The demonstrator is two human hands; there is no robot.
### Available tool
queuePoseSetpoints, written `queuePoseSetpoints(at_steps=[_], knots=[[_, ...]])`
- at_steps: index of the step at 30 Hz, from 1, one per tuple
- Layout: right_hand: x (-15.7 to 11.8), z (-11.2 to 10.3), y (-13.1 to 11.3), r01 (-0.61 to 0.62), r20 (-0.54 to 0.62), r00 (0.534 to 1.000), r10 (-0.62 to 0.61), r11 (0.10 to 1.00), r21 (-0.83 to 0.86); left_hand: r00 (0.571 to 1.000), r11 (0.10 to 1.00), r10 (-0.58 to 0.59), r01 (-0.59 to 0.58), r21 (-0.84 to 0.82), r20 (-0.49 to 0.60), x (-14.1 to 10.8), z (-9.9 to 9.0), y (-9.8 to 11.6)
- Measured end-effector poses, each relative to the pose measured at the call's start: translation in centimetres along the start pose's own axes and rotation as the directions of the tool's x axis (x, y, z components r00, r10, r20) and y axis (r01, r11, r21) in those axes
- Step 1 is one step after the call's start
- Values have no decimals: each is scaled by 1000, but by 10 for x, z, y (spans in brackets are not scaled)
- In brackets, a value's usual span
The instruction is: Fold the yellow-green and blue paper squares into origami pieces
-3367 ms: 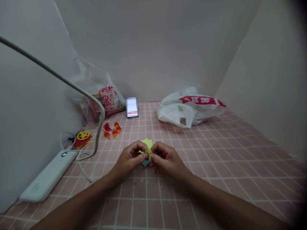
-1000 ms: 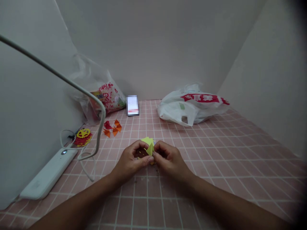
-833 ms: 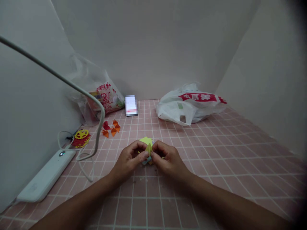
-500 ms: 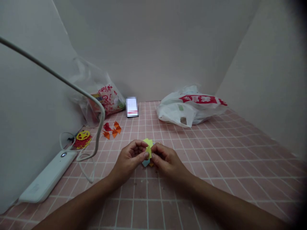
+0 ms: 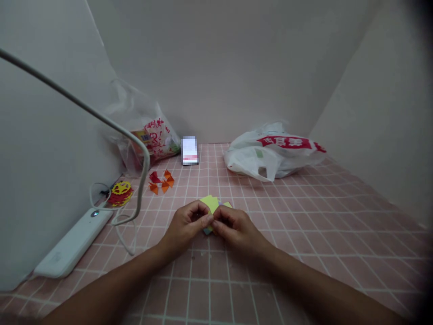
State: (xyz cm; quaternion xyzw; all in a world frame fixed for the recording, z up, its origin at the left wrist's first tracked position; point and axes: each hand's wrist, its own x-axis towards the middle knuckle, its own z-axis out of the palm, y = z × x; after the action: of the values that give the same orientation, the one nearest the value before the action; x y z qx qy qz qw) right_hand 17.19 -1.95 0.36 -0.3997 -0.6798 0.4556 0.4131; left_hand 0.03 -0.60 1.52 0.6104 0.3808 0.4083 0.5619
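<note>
Both hands meet at the middle of the pink checked surface, fingertips almost touching. My left hand is closed in a pinch, thumb against fingers. Facing it, my right hand pinches in the same way. Between the fingertips is a small folded piece of yellow paper, mostly hidden by the fingers. Right behind and below the hands lie yellow paper sheets, with bits of other colours showing at the edges. Farther off to the left sit several small folded orange paper pieces and a red one.
At left, a white power bank-like device lies by the wall, near a pale cable arching across. Yellow and red cut-out shapes lie beside it. A phone leans at the back between two plastic bags.
My fingertips have drawn closer together, covering the small folded yellow paper that showed between them before. The whole view has shifted slightly, and more of the sheets behind shows.
</note>
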Motion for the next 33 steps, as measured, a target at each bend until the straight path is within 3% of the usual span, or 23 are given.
queuePoseSetpoints(at_steps=[6, 13, 16, 18, 25, 29, 33], knots=[[-2, 3, -6, -104, 44, 994, 99, 982, 157, 997, 1000, -29, 30, 7, -69, -5, 3, 1], [-2, 5, 3, -178, -34, 979, 199, 931, 318, 996, 997, -78, 78, -16, 43, 1, 3, 1], [1, 2, 10, -170, 19, 984, 177, 899, 404, 992, 997, -81, 81, 4, 95, 1, 3, 1], [3, -1, 10, -164, 53, 986, 156, 911, 379, 989, 995, -93, 88, 52, 111, 1, 3, 0], [0, -4, -6, -32, -110, 993, 41, 997, 76, 965, 984, -169, 154, 87, 201, 0, 4, -4], [-4, 0, -7, -57, -135, 988, 77, 988, 144, 961, 987, -162, 153, 55, 224, -1, 4, 0], [-1, -2, -4, -79, -46, 995, 90, 975, 207, 964, 986, -161, 146, 85, 212, -3, 4, 4]])
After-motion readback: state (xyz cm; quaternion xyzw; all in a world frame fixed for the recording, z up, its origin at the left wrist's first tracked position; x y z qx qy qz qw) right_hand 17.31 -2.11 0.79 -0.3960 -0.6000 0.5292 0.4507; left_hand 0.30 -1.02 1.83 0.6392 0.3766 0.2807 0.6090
